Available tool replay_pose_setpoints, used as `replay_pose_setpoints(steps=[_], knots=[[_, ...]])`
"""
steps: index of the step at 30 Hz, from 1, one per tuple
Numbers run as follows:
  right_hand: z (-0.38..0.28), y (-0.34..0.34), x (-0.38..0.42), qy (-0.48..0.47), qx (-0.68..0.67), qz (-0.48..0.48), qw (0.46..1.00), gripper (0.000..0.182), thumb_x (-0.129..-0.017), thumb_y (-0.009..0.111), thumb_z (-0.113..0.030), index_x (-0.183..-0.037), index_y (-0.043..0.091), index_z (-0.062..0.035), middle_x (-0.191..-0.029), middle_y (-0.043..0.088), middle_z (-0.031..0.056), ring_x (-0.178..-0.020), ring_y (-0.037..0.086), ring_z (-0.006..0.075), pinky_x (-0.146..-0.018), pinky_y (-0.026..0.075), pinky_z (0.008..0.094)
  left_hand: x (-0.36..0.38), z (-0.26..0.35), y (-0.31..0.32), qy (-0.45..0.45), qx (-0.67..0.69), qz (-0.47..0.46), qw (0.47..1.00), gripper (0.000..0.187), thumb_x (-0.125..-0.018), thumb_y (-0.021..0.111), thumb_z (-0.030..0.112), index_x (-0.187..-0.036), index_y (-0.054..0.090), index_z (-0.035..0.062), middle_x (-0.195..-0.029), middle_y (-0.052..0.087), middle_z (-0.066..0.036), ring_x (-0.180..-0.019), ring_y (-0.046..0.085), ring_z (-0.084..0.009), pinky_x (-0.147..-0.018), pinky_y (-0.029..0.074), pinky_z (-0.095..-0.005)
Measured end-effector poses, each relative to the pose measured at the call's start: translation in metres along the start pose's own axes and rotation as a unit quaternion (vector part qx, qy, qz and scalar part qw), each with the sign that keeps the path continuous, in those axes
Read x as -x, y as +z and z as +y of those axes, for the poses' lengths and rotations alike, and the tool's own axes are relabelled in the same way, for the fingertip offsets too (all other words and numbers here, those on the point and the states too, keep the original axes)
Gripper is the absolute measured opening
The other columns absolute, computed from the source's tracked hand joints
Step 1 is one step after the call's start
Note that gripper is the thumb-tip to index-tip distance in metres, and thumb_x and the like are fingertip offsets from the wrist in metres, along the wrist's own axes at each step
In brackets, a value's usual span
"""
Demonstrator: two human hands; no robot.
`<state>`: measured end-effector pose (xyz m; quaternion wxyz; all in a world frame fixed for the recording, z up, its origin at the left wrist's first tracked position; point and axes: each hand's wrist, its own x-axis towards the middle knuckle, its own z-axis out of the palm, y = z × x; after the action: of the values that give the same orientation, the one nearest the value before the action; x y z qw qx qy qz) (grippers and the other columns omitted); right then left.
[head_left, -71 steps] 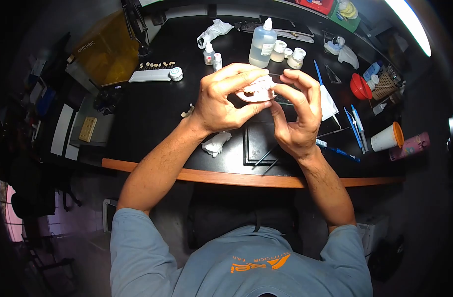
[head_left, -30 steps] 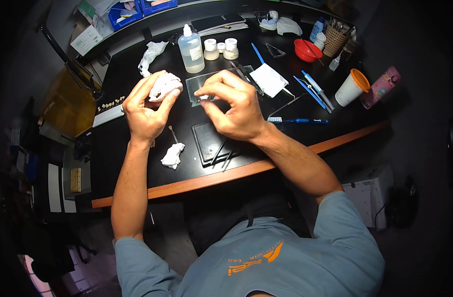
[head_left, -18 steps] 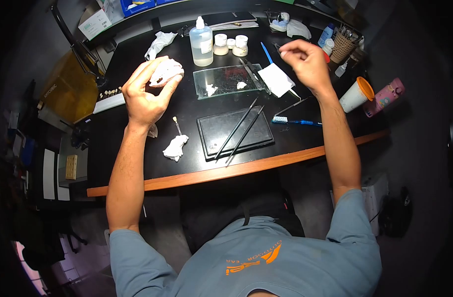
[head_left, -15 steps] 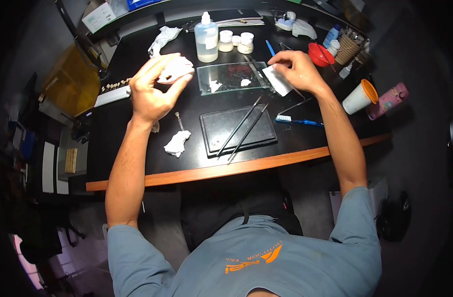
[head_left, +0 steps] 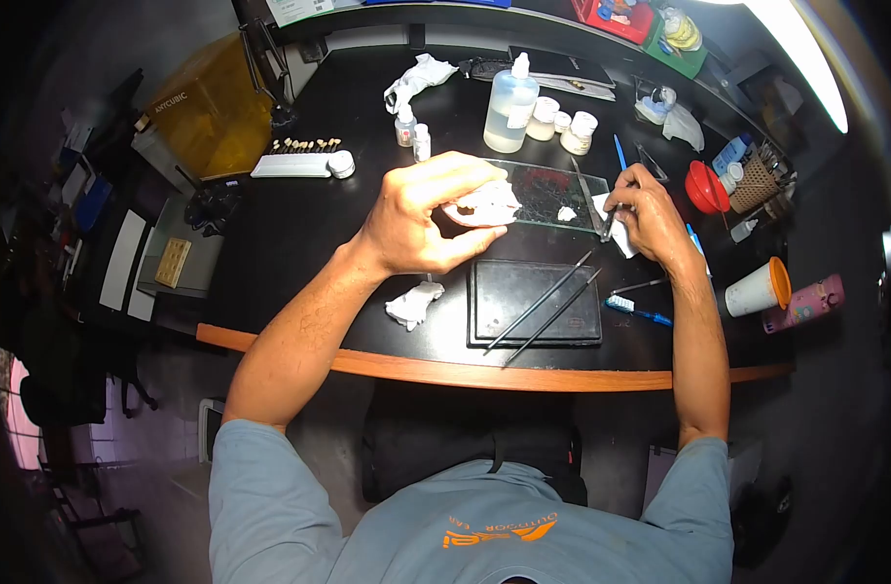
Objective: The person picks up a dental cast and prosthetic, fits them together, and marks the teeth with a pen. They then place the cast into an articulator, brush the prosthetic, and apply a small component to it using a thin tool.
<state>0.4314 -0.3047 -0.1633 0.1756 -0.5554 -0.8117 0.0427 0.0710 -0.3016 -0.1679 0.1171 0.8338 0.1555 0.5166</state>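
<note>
My left hand (head_left: 416, 216) is closed around a whitish dental model (head_left: 484, 206) with a pinkish rim, its top washed out by glare. It is held over the near left part of a glass slab (head_left: 538, 195), which bears a small white lump (head_left: 566, 213). My right hand (head_left: 652, 222) bends its fingers together over a white sheet (head_left: 620, 241) at the slab's right edge. Slim metal tools (head_left: 589, 190) lie right at those fingertips; I cannot tell what is pinched there. Two thin dark-handled brushes (head_left: 552, 311) rest across a black flat box (head_left: 499, 292) in front.
Behind the slab stand a dropper bottle (head_left: 510, 112) and several white-lidded jars (head_left: 579, 134). A tooth shade guide (head_left: 294, 164) lies left. Crumpled tissue (head_left: 414, 305) is near the front edge. A toothbrush (head_left: 638, 310), white cup (head_left: 752, 292) and red bowl (head_left: 703, 187) sit right.
The view has shifted left and up. My left hand has brought the dental model right, over the slab. My right hand has curled its fingers more over the sheet and tools.
</note>
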Motion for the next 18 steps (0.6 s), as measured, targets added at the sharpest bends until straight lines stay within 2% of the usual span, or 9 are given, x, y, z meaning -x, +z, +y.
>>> replay_pose_setpoints(steps=[4, 5, 7, 10, 11, 14, 15, 18], knots=[[0.004, -0.011, 0.004, -0.046, -0.006, 0.077, 0.996, 0.016, -0.086, 0.072, 0.006, -0.098, 0.066, -0.0013, -0.120, 0.061, 0.0116, -0.108, 0.064, 0.0366, -0.093, 0.051, 0.0471, -0.001, 0.004, 0.001, 0.012, -0.006, 0.005, 1.000, 0.047, -0.069, 0.089, 0.008, -0.113, 0.075, -0.0038, -0.108, 0.077, -0.018, -0.094, 0.078, -0.0282, -0.085, 0.063, -0.0354], [-0.001, -0.019, 0.005, -0.073, 0.047, 0.117, 0.989, 0.019, -0.088, 0.069, 0.006, -0.104, 0.061, -0.0011, -0.119, 0.063, 0.0131, -0.114, 0.062, 0.0364, -0.096, 0.050, 0.0455, -0.001, 0.004, 0.001, 0.014, -0.005, 0.006, 1.000, 0.048, -0.069, 0.090, 0.008, -0.113, 0.075, -0.0039, -0.108, 0.077, -0.019, -0.094, 0.078, -0.0283, -0.085, 0.063, -0.0353], [-0.007, -0.024, 0.005, -0.074, 0.017, 0.200, 0.977, 0.017, -0.094, 0.065, 0.005, -0.109, 0.058, -0.0005, -0.114, 0.068, 0.0145, -0.107, 0.065, 0.0335, -0.093, 0.052, 0.0433, -0.001, 0.005, 0.003, 0.018, 0.000, 0.004, 1.000, 0.049, -0.068, 0.090, 0.008, -0.113, 0.075, -0.0041, -0.108, 0.077, -0.019, -0.094, 0.078, -0.0285, -0.084, 0.063, -0.0350], [-0.037, -0.021, 0.010, -0.087, -0.119, 0.275, 0.950, 0.015, -0.099, 0.062, 0.003, -0.112, 0.055, -0.0002, -0.107, 0.071, 0.0153, -0.096, 0.067, 0.0282, -0.088, 0.053, 0.0403, -0.001, 0.006, 0.006, 0.041, -0.008, 0.014, 0.999, 0.051, -0.068, 0.091, 0.008, -0.115, 0.075, -0.0037, -0.109, 0.077, -0.019, -0.094, 0.078, -0.0277, -0.082, 0.063, -0.0343], [-0.045, -0.017, 0.009, -0.136, -0.134, 0.294, 0.936, 0.014, -0.101, 0.060, 0.001, -0.112, 0.052, -0.0003, -0.101, 0.070, 0.0148, -0.083, 0.065, 0.0231, -0.079, 0.053, 0.0374, -0.001, 0.007, 0.007, 0.044, -0.009, 0.017, 0.999, 0.051, -0.068, 0.091, 0.008, -0.115, 0.075, -0.0036, -0.109, 0.077, -0.019, -0.094, 0.078, -0.0274, -0.082, 0.064, -0.0342], [-0.065, 0.000, 0.016, -0.191, -0.242, 0.272, 0.912, 0.015, -0.098, 0.056, 0.002, -0.108, 0.045, 0.0004, -0.094, 0.065, 0.0145, -0.072, 0.060, 0.0187, -0.068, 0.050, 0.0338, 0.000, 0.010, 0.009, 0.041, -0.008, 0.012, 0.999, 0.051, -0.068, 0.092, 0.009, -0.115, 0.076, -0.0030, -0.109, 0.077, -0.018, -0.094, 0.078, -0.0265, -0.081, 0.064, -0.0339], [-0.078, 0.005, 0.018, -0.193, -0.263, 0.270, 0.906, 0.013, -0.097, 0.058, 0.002, -0.106, 0.049, 0.0013, -0.094, 0.065, 0.0155, -0.074, 0.060, 0.0229, -0.070, 0.051, 0.0360, 0.000, 0.011, 0.010, 0.040, -0.011, 0.008, 0.999, 0.051, -0.068, 0.092, 0.009, -0.115, 0.076, -0.0029, -0.109, 0.077, -0.018, -0.093, 0.078, -0.0264, -0.081, 0.064, -0.0339], [-0.100, 0.012, 0.016, -0.268, -0.196, 0.256, 0.908, 0.012, -0.096, 0.064, 0.002, -0.106, 0.058, 0.0014, -0.095, 0.065, 0.0169, -0.081, 0.061, 0.0307, -0.075, 0.051, 0.0404, 0.002, 0.013, 0.011, 0.027, -0.011, -0.005, 1.000, 0.050, -0.068, 0.092, 0.009, -0.114, 0.076, -0.0030, -0.107, 0.077, -0.018, -0.091, 0.079, -0.0263, -0.080, 0.064, -0.0334]])
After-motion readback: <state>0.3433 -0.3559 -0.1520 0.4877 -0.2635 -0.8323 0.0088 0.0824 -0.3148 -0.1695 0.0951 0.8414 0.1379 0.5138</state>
